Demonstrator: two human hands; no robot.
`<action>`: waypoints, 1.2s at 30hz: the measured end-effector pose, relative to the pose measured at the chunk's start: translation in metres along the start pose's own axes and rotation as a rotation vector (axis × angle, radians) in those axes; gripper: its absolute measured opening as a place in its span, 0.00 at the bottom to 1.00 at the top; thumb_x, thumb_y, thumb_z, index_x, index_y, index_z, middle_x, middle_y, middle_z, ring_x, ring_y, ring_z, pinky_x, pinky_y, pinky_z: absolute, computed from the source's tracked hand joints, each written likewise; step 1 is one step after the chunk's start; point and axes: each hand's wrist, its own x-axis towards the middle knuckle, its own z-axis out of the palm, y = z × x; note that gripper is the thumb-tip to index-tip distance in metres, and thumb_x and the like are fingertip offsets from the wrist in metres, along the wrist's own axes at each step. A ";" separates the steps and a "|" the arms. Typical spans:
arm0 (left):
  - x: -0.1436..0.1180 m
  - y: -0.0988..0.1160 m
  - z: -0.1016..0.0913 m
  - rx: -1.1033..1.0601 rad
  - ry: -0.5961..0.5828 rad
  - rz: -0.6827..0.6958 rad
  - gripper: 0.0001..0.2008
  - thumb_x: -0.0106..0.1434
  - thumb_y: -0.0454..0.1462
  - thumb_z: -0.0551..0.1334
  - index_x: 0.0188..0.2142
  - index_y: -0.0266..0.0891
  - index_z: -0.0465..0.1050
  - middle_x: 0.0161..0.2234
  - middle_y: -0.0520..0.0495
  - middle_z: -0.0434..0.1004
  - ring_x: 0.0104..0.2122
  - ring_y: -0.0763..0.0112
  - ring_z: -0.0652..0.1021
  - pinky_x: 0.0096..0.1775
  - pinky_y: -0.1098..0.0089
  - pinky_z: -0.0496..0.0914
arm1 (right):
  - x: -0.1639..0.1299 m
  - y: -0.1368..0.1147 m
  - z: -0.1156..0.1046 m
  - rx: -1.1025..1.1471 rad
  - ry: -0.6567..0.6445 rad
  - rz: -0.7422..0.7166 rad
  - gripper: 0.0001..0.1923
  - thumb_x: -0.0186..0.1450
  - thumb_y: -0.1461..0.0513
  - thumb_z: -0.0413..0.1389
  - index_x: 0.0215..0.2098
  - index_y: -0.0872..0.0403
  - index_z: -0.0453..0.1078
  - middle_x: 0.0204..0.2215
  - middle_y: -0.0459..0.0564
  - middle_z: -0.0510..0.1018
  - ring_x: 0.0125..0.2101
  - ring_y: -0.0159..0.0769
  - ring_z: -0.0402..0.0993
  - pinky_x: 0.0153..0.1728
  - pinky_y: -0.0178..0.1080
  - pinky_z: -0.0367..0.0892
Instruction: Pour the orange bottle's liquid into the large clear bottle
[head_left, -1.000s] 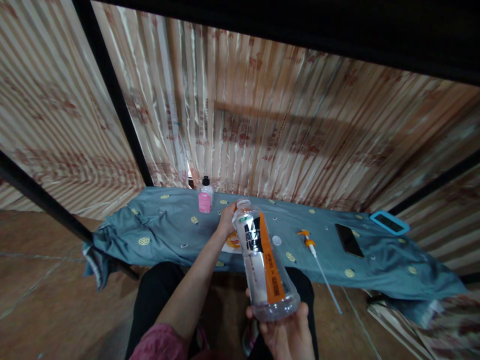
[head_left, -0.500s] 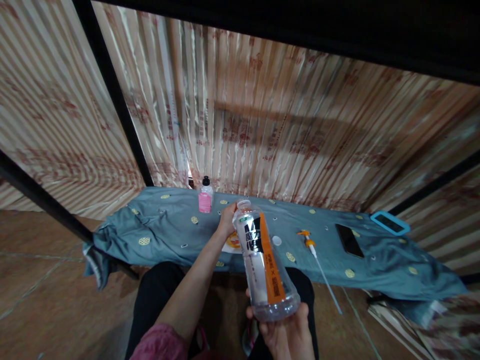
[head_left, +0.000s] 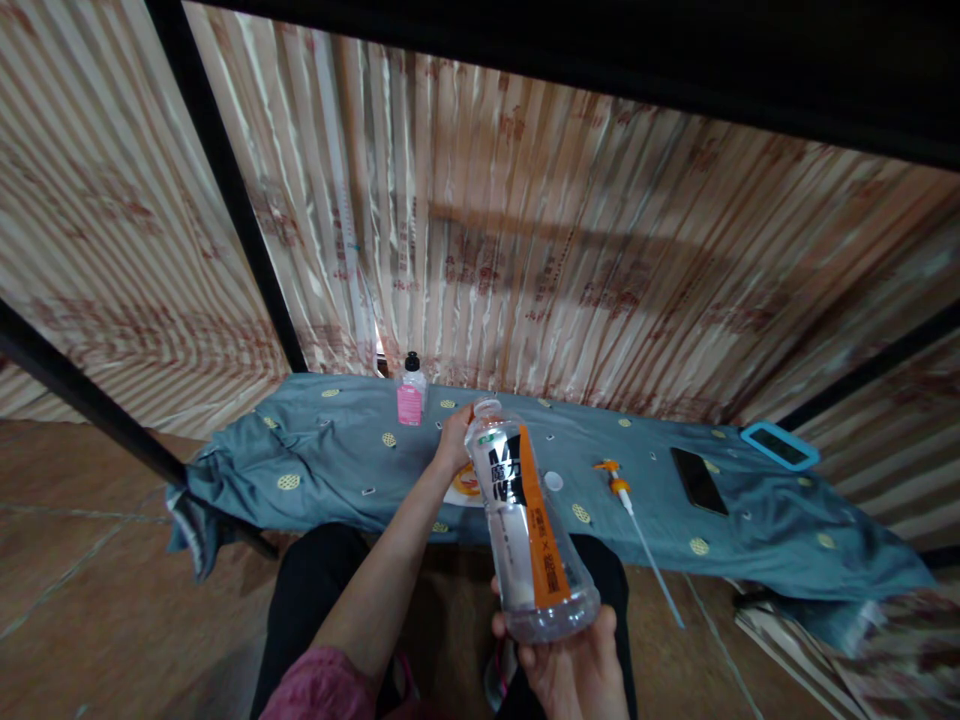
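My right hand (head_left: 574, 665) grips the base of a clear plastic bottle (head_left: 525, 530) with a black and orange label. The bottle tilts away from me, its open mouth pointing up and to the left. My left hand (head_left: 452, 438) reaches forward over the blue cloth (head_left: 330, 460), right beside the bottle's neck, with its fingers partly hidden behind the bottle. An orange and white packet (head_left: 463, 486) lies just under that hand; whether the hand holds it is unclear. A small white cap (head_left: 553, 481) lies on the cloth to the right of the bottle.
A pink bottle with a black cap (head_left: 411, 392) stands at the back of the cloth. An orange pump head with a long tube (head_left: 628, 505), a dark phone (head_left: 697, 480) and a blue-cased device (head_left: 778, 445) lie to the right. A striped curtain hangs behind, between black bars.
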 end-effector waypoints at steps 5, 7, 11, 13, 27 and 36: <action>0.000 0.001 0.000 0.003 0.000 -0.007 0.09 0.59 0.39 0.66 0.37 0.38 0.82 0.38 0.41 0.89 0.40 0.57 0.85 0.44 0.67 0.78 | -0.001 -0.001 0.003 0.006 -0.004 0.000 0.31 0.49 0.42 0.77 0.44 0.52 0.88 0.42 0.62 0.91 0.34 0.45 0.91 0.27 0.27 0.79; 0.000 0.002 0.001 0.002 0.001 -0.006 0.09 0.60 0.39 0.66 0.37 0.37 0.82 0.38 0.42 0.88 0.40 0.57 0.85 0.44 0.66 0.78 | -0.001 -0.001 0.004 0.010 0.000 -0.002 0.30 0.49 0.42 0.77 0.42 0.52 0.88 0.42 0.62 0.91 0.34 0.46 0.91 0.27 0.27 0.79; 0.000 0.002 0.002 0.008 0.005 -0.007 0.08 0.60 0.37 0.65 0.36 0.37 0.81 0.37 0.43 0.88 0.39 0.58 0.84 0.43 0.66 0.79 | -0.001 -0.001 0.004 0.008 0.010 0.000 0.29 0.48 0.41 0.77 0.40 0.51 0.88 0.41 0.59 0.92 0.34 0.46 0.91 0.27 0.27 0.79; 0.000 0.003 0.001 0.014 0.006 -0.007 0.07 0.60 0.37 0.64 0.36 0.37 0.81 0.36 0.43 0.87 0.39 0.58 0.84 0.43 0.66 0.78 | -0.001 -0.001 0.005 0.003 0.015 0.001 0.29 0.48 0.41 0.77 0.40 0.51 0.88 0.41 0.59 0.92 0.34 0.46 0.91 0.27 0.27 0.79; 0.001 -0.002 -0.001 0.045 -0.022 0.022 0.08 0.57 0.38 0.65 0.35 0.40 0.81 0.39 0.42 0.89 0.40 0.58 0.84 0.45 0.66 0.79 | -0.001 -0.001 0.003 0.029 0.004 0.000 0.29 0.49 0.42 0.77 0.41 0.52 0.88 0.42 0.61 0.91 0.34 0.47 0.91 0.28 0.28 0.80; 0.002 -0.004 0.001 0.062 -0.006 0.021 0.09 0.59 0.39 0.64 0.36 0.38 0.80 0.37 0.41 0.88 0.38 0.57 0.84 0.45 0.64 0.79 | -0.001 0.000 0.003 0.033 0.025 -0.009 0.28 0.49 0.43 0.78 0.40 0.51 0.88 0.40 0.61 0.91 0.33 0.48 0.91 0.27 0.28 0.80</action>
